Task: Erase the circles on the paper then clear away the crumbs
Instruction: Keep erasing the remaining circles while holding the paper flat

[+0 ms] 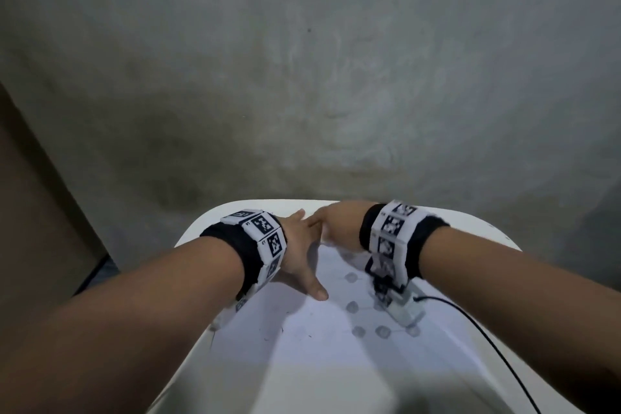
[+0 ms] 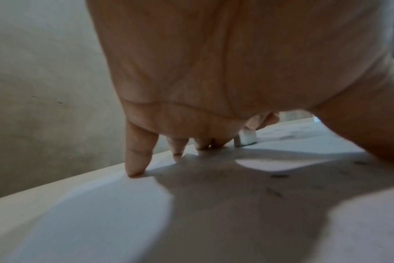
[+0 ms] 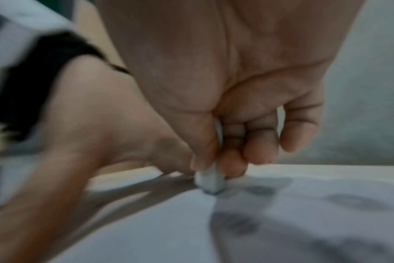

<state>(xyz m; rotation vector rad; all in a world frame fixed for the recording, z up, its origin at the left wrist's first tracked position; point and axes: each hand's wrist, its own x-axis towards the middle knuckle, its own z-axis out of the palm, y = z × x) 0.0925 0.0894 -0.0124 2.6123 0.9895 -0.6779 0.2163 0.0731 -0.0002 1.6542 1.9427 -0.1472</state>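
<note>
A white sheet of paper (image 1: 322,339) lies on a white table (image 1: 208,222). Several grey shaded circles (image 1: 353,306) are drawn on it. My left hand (image 1: 302,242) lies flat with spread fingers (image 2: 136,160) pressing the paper's far left part. My right hand (image 1: 339,222) pinches a white eraser (image 3: 210,182) between thumb and fingers, its tip on the paper at the far edge, beside smudged grey marks (image 3: 259,189). The eraser (image 2: 246,138) also shows past the left hand's fingertips. Small dark crumbs (image 1: 289,329) dot the paper to the left of the circles.
A black cable (image 1: 487,343) runs from the right wrist camera (image 1: 403,307) across the table's right side. A grey concrete wall (image 1: 302,77) stands right behind the table. Something brown (image 1: 33,212) stands at the left.
</note>
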